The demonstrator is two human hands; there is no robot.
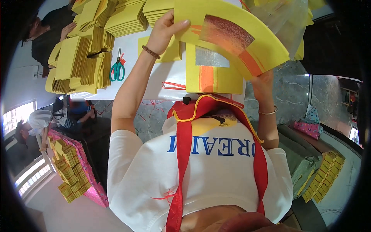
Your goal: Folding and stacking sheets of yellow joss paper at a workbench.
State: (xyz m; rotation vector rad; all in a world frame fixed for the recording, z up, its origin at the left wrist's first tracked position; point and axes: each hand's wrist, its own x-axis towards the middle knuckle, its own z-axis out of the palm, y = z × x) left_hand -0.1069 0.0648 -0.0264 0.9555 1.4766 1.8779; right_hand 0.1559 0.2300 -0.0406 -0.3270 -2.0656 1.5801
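Observation:
My left hand [167, 29] grips the left end of a yellow joss paper sheet [224, 42], thumb on top. The sheet has an orange band and a dark, shiny patch, and it is raised above the table in a curve. At its lower right end my right hand [263, 82] holds the edge, its fingers partly hidden by the paper. Beneath it, at the table's near edge, lies more yellow paper [191, 77] with a silver patch and an orange band. A plain yellow sheet [170, 52] rests to the left, next to my left forearm.
Green-handled scissors [117, 71] lie on the white table [133, 42]. Red string [174, 85] sits near the edge. Folded yellow paper stacks [73, 58] fill the far left, where a person's hand [68, 30] reaches in. Clear plastic [280, 19] is at the far right.

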